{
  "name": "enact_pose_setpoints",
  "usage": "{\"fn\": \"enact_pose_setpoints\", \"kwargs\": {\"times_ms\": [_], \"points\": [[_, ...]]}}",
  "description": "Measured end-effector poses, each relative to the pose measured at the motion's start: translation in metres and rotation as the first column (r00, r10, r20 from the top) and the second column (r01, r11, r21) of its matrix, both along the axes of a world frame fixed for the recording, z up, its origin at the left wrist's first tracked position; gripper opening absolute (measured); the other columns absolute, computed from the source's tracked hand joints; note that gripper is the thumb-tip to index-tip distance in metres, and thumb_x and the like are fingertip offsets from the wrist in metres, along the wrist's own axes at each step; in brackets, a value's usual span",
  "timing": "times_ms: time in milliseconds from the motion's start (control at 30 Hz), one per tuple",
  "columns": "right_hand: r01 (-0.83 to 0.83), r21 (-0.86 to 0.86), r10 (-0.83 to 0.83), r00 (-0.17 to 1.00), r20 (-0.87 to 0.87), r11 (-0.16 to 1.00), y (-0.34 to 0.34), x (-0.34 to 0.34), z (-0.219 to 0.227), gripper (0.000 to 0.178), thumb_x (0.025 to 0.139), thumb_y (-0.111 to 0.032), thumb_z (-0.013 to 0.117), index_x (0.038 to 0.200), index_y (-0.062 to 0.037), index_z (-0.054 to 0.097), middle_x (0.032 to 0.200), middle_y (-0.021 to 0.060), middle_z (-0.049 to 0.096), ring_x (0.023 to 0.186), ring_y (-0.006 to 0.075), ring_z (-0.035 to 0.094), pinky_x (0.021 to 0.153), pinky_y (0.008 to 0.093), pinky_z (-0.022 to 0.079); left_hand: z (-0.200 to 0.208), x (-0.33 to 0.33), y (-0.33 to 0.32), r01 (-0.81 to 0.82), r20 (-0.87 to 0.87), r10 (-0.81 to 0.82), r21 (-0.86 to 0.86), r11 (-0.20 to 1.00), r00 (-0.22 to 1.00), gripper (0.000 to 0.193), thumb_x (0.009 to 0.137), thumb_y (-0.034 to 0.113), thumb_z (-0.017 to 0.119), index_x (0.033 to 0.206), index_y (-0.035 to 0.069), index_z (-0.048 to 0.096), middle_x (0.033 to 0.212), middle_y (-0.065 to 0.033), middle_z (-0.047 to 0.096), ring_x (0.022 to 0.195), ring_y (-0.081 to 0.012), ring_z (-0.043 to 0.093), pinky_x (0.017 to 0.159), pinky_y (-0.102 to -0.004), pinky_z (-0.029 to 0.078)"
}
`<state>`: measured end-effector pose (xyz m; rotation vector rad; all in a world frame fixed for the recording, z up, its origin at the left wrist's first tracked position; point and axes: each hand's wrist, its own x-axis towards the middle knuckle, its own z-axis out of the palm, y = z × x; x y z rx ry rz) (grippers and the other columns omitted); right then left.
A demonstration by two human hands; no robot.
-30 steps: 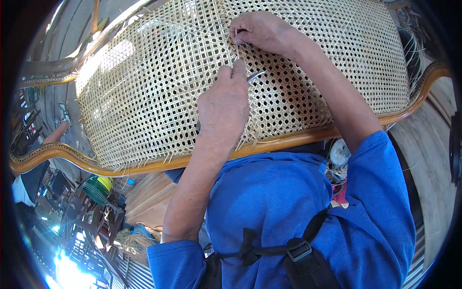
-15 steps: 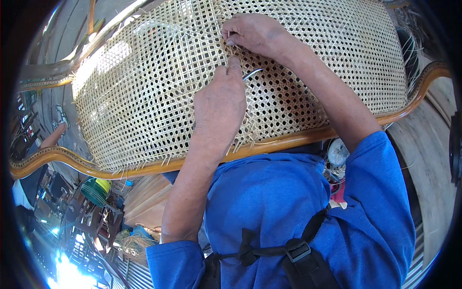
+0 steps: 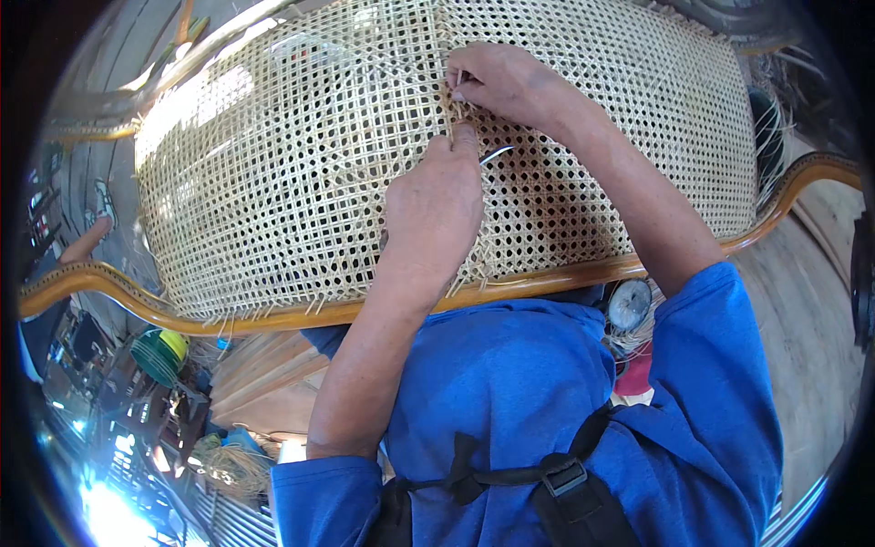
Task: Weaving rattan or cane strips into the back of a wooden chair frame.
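Woven cane webbing (image 3: 301,191) stretches across a curved, varnished wooden frame (image 3: 547,279) in front of me. My left hand (image 3: 436,205) rests on the webbing near its middle, closed around a tool with a thin, curved metal tip (image 3: 497,154) that sticks out to the right. Its index finger points up toward a raised seam (image 3: 447,41) where cane strands cross. Just beyond that fingertip, my right hand (image 3: 506,87) is closed in a pinch on a cane strand (image 3: 458,77) at the seam. The tool's handle is hidden inside the left hand.
Short cane ends stick out along the near frame rail. A green and yellow container (image 3: 159,356) and a bundle of loose cane (image 3: 232,465) are at lower left. A round, pale object (image 3: 630,304) lies below the rail. Another person's foot (image 3: 100,214) shows far left.
The view has shifted, so webbing and hands appear slightly right and lower. Both hands stay at the same seam, with the right still pinching and the tool still in the left.
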<state>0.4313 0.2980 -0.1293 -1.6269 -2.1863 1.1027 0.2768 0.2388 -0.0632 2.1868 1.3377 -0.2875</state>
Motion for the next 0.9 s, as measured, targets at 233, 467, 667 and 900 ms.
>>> {"fn": "enact_pose_setpoints", "kwargs": {"times_ms": [233,467,667,900], "points": [[0.132,-0.163,-0.176,0.939,-0.295,0.978,-0.017,0.009,0.007,0.014,0.083,-0.015,0.063,0.089,-0.0031,0.062,0.072,-0.0009,0.057,0.069,0.0085,0.052,0.061,0.0258,0.044,-0.005,-0.007,-0.006,-0.019,0.024,0.017,0.055,0.998,1.000,0.036,0.081,0.006,0.050,0.115,-0.003,0.050,0.090,-0.0157,0.060,0.071,-0.0269,0.066,0.059,-0.0363,0.054],[0.264,-0.554,-0.523,0.761,-0.383,0.789,-0.021,0.016,0.021,0.010,0.084,-0.018,0.064,0.088,-0.0091,0.064,0.066,-0.0072,0.053,0.059,0.0011,0.045,0.054,0.0160,0.035,-0.006,-0.010,-0.018,-0.007,0.067,-0.006,0.197,0.980,0.998,0.031,0.079,0.009,0.053,0.109,-0.001,0.052,0.083,-0.0118,0.059,0.067,-0.0210,0.065,0.054,-0.0313,0.053],[0.071,-0.492,-0.333,0.818,-0.469,0.868,-0.014,0.022,0.023,0.010,0.084,-0.015,0.063,0.092,-0.0097,0.065,0.071,-0.0080,0.057,0.062,0.0008,0.047,0.055,0.0152,0.036,-0.014,-0.018,-0.009,-0.331,0.339,0.302,0.027,0.943,0.891,0.021,0.087,0.016,0.046,0.097,0.004,0.059,0.079,-0.0158,0.060,0.068,-0.0321,0.062,0.063,-0.0412,0.049],[0.090,-0.558,-0.414,0.768,-0.488,0.825,-0.016,0.023,0.020,0.010,0.085,-0.017,0.063,0.085,-0.0070,0.064,0.067,-0.0054,0.056,0.058,0.0027,0.048,0.054,0.0172,0.039,-0.014,-0.030,0.019,-0.422,0.240,0.774,-0.725,0.544,0.586,0.019,0.086,0.016,0.053,0.089,-0.001,0.060,0.066,-0.0005,0.052,0.049,-0.0087,0.048,0.046,-0.0232,0.039]]}}
